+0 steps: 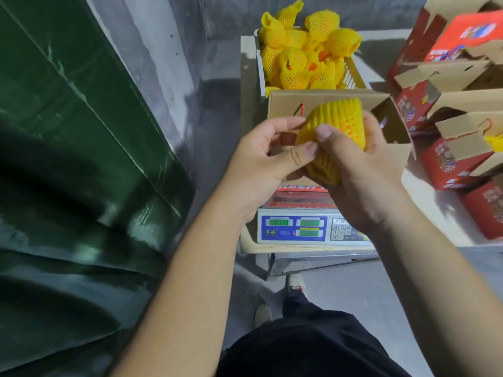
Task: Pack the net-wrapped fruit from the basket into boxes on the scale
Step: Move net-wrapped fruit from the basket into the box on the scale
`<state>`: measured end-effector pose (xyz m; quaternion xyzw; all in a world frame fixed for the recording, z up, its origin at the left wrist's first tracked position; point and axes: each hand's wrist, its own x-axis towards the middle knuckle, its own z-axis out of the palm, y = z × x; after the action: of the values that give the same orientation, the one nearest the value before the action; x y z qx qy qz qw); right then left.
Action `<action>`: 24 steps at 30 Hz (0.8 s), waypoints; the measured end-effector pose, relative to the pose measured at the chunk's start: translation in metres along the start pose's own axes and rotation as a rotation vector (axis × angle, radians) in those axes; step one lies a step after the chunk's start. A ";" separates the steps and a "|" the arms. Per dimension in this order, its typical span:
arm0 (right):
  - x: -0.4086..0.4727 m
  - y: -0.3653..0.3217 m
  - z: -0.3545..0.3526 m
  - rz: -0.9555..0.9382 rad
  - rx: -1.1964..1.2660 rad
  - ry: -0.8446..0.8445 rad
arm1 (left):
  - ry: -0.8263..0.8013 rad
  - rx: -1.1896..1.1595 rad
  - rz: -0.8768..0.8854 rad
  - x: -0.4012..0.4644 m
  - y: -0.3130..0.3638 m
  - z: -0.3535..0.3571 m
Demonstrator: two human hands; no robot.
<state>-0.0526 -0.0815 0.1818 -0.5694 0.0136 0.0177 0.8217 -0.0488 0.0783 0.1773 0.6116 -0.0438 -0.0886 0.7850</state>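
A fruit in yellow foam net is held over the open cardboard box that stands on the white scale. My left hand pinches the net's left side between thumb and fingers. My right hand grips the fruit from the right and below, thumb on the front of the net. Behind the box, the basket is heaped with several more net-wrapped fruits. The box's inside is mostly hidden by my hands.
Several red printed boxes with open cardboard flaps are stacked at the right. A dark green sheet covers the left side. The scale sits on a low table; my feet stand on grey floor below.
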 end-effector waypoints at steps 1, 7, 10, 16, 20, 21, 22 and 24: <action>0.003 0.001 -0.004 0.007 -0.036 0.001 | -0.001 0.037 -0.013 0.003 -0.003 0.000; 0.029 0.001 -0.039 0.089 -0.199 0.034 | -0.035 0.248 -0.073 0.028 -0.017 0.009; 0.055 -0.004 -0.051 0.032 -0.215 0.150 | 0.021 0.240 -0.116 0.050 -0.017 0.018; 0.127 -0.024 -0.073 0.112 -0.289 0.201 | 0.237 0.175 -0.166 0.094 -0.010 0.020; 0.160 -0.022 -0.092 0.132 -0.682 0.043 | 0.274 0.259 -0.180 0.119 -0.010 0.026; 0.166 -0.019 -0.096 0.118 -0.744 0.011 | 0.279 0.284 -0.183 0.123 -0.012 0.029; 0.172 -0.017 -0.100 0.108 -0.778 -0.030 | 0.282 0.312 -0.183 0.127 -0.014 0.031; 0.179 -0.015 -0.106 0.097 -0.813 -0.123 | 0.287 0.381 -0.176 0.132 -0.018 0.036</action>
<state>0.1271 -0.1840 0.1513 -0.8442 -0.0168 0.0944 0.5274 0.0728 0.0144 0.1636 0.7563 0.1057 -0.0590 0.6429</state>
